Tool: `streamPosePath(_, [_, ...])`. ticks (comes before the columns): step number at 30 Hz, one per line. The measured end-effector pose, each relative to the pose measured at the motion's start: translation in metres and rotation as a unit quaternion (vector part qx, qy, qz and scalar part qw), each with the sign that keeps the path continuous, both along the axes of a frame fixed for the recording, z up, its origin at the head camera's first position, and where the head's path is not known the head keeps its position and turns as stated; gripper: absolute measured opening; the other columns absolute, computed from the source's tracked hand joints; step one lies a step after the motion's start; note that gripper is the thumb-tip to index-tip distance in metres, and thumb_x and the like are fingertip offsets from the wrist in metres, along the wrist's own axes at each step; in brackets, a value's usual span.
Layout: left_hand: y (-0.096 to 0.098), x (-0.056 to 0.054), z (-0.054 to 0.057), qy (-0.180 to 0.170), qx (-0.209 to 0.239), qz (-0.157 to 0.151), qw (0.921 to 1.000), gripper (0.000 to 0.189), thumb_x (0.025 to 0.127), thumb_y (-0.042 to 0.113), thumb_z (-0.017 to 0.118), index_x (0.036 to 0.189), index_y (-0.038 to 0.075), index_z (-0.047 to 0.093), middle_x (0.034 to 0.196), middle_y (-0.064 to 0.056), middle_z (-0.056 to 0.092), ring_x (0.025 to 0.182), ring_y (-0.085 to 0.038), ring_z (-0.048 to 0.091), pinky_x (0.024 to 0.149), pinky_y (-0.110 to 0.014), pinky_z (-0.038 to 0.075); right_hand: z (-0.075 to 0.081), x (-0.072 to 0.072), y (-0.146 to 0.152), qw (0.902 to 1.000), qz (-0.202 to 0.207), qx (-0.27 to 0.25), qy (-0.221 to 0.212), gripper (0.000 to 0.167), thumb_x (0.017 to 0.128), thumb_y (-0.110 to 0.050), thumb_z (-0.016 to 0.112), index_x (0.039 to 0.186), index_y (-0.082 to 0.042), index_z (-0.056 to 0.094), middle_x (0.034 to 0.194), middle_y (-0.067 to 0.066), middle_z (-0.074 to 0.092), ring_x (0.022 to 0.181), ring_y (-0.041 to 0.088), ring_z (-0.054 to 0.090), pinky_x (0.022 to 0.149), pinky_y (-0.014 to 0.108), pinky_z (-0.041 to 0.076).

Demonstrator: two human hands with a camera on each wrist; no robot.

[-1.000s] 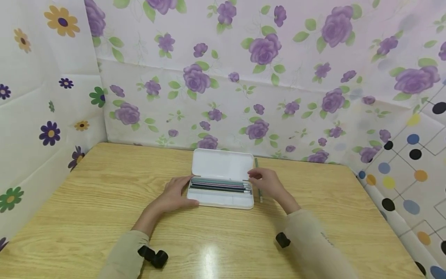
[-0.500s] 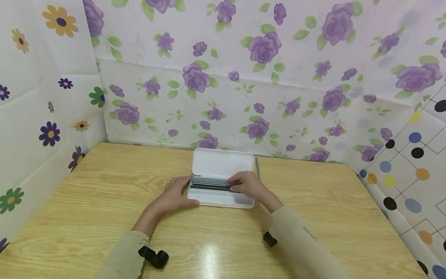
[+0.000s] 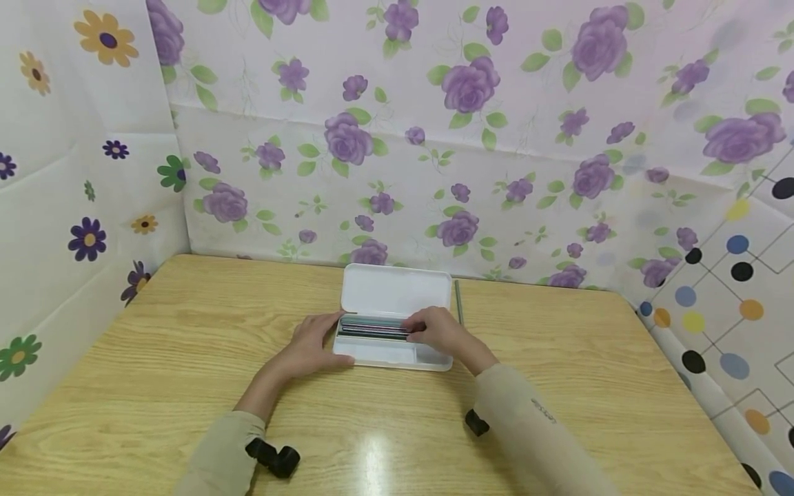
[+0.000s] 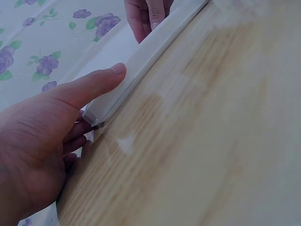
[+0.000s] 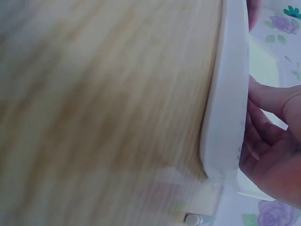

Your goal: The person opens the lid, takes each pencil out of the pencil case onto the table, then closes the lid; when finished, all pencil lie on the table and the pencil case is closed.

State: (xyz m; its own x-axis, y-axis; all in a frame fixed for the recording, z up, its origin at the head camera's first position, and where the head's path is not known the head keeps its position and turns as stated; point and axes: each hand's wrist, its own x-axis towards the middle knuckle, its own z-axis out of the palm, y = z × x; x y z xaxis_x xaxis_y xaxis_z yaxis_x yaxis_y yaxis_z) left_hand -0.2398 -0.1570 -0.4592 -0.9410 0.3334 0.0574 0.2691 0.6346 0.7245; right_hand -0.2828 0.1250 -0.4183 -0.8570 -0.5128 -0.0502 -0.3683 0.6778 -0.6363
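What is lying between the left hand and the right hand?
Pencils in the open case; this shows in the head view.

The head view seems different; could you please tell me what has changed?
The right hand moved left, from the white case's right edge to the pencils inside; whether it grips is hidden. The left hand stays at the case's left end, the lid open and the lone pencil on the table.

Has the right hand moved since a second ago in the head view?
Yes, leftward. Judged against the open white case, the right hand has shifted from the case's right edge to over the pencils inside.
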Motion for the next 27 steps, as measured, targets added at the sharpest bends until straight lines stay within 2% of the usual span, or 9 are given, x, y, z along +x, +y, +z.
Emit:
streamPosePath(8, [-0.0001,-0.0001,-0.0018,0.002,-0.001,0.005,1.0,0.098,0.073,0.047,0.081,0.151,0.009,0.034,0.148,-0.015,0.038,0.134,-0.037,0.025,0.103,-0.061,0.024,0.0067,-0.0024,-0.0032,0.9988,0.04,0.028,-0.007,0.019,0.088,0.0,0.068,0.106,0.001,0.073,0.102,0.009,0.071,0.089,0.017,0.064,0.077,0.028,0.052])
streamPosePath(13, [0.0007,-0.0005,-0.0013,0.005,-0.005,0.002,1.0,0.098,0.074,0.048,0.081,0.151,0.009,0.034,0.148,-0.015,0.038,0.134,-0.036,0.026,0.103,-0.06,0.024,0.0078,-0.0007,-0.0033,0.9989,0.033,0.032,-0.008,0.017,0.088,0.0,0.068,0.104,0.0,0.074,0.099,0.008,0.071,0.086,0.015,0.063,0.076,0.027,0.052])
streamPosePath(21, [0.0008,0.0005,-0.0005,0.0,-0.004,0.003,1.0,0.097,0.074,0.047,0.081,0.151,0.009,0.034,0.149,-0.015,0.038,0.134,-0.037,0.025,0.103,-0.061,0.025,0.0023,-0.0007,-0.0025,0.9989,0.031,0.028,0.022,0.015,0.088,-0.002,0.069,0.102,-0.002,0.074,0.096,0.005,0.071,0.09,0.017,0.064,0.077,0.029,0.052])
streamPosePath(27, [0.0008,0.0004,-0.0001,0.001,-0.001,0.001,1.0,0.097,0.074,0.047,0.081,0.151,0.009,0.034,0.148,-0.015,0.038,0.134,-0.037,0.025,0.102,-0.061,0.025,0.0017,-0.0006,-0.0001,0.9989,0.031,0.006,0.035,0.014,0.087,0.0,0.069,0.101,-0.001,0.072,0.09,0.004,0.069,0.08,0.012,0.06,0.072,0.025,0.05])
